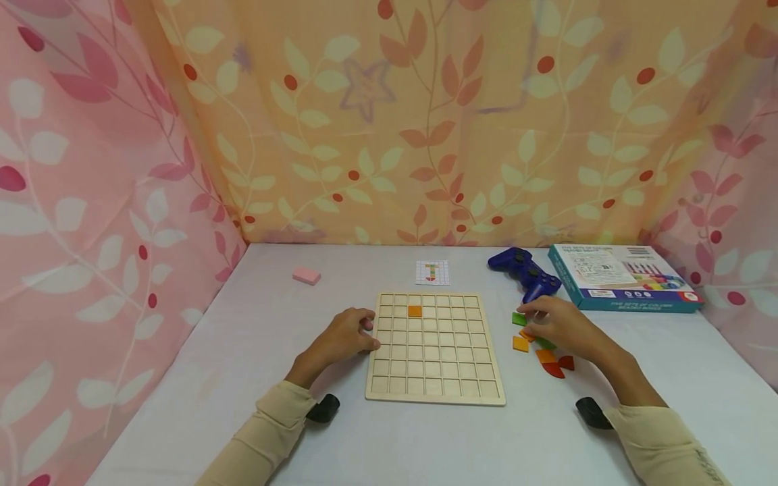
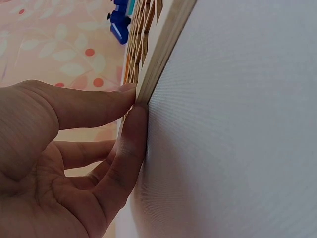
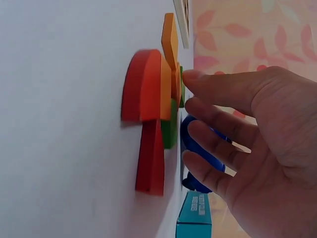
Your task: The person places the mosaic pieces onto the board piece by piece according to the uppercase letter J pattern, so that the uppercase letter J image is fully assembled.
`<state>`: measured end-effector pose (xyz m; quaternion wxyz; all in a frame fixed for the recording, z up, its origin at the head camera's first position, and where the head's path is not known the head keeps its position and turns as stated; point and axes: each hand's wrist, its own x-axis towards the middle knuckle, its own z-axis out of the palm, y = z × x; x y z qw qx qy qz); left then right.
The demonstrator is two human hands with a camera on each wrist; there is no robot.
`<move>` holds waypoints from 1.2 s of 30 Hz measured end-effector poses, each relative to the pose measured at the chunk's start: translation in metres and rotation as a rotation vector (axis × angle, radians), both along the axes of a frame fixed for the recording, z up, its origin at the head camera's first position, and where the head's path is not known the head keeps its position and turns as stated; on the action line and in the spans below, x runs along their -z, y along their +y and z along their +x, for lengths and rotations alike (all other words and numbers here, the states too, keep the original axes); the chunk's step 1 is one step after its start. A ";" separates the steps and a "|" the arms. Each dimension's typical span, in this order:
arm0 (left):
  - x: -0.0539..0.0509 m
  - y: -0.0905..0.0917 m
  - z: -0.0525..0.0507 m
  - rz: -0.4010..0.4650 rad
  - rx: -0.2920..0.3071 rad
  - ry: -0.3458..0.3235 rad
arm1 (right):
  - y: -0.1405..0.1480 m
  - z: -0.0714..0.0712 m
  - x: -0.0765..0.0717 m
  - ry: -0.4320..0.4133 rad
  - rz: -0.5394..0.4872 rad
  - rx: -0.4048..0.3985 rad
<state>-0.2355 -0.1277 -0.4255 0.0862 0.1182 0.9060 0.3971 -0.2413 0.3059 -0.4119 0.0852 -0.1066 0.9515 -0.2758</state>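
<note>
- Tiles (image 1: 545, 356), loose: located on the table (image 1: 182, 405), just right of the grid board (image 1: 433, 369), several overlapping. Expected handling: light, stiff, smooth-faced and apt to slide; low breakage risk. Take hold by two opposite side edges, between thumb and index fingertip. Select an uncovered tile to avoid dragging its neighbours.
- Tile count, loose: seven visible, comprising three orange, two green and two red. The fingers cover part of the group, so a further tile may be hidden.
- Right hand (image 1: 562, 329): positioned over the tiles. Fingers are bent and relaxed, thumb and index apart; no tile is visibly gripped.
- Tile count, seated: one orange square (image 1: 415, 311), in the second row from the far edge, third column from the left.
- Grid board: quantity one, lying flat. Expected handling: rigid, fairly light, likely to shift under sideways pressure. Take hold at the side rim.
- Left hand (image 1: 346, 335): thumb and a bent finger grasp the board's left rim.
- Beyond the board: one pattern card (image 1: 442, 273), probably thin and easily creased; lift by a corner. One pink block (image 1: 306, 276) lies to its left, well apart.
- Far right: one blue game controller (image 1: 524, 273), with one box (image 1: 638, 306) beside it.
</note>
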 end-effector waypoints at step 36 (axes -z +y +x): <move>-0.002 0.001 0.003 0.010 0.001 0.006 | 0.012 0.011 0.000 -0.024 0.026 -0.077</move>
